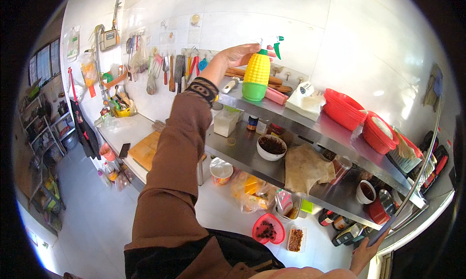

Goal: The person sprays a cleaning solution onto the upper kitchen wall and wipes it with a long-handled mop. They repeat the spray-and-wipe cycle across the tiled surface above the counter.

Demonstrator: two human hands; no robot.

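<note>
My left hand grips the neck of a corn-shaped spray bottle, yellow above and green at the base, with a white and green trigger head. The bottle is upright at the upper steel shelf; I cannot tell whether its base touches it. At the lower right my right hand is closed around the grey-blue grip of a long metal-shafted utensil. Its shaft runs up past the shelf's right end, and its working end cannot be made out. Beside the bottle lie a pink roll and a white-handled peeler.
Red plastic baskets stand farther right on the upper shelf. Below are a bowl of dark paste and a brown cloth. A red colander sits on the counter. Utensils hang on the wall; a cutting board lies left.
</note>
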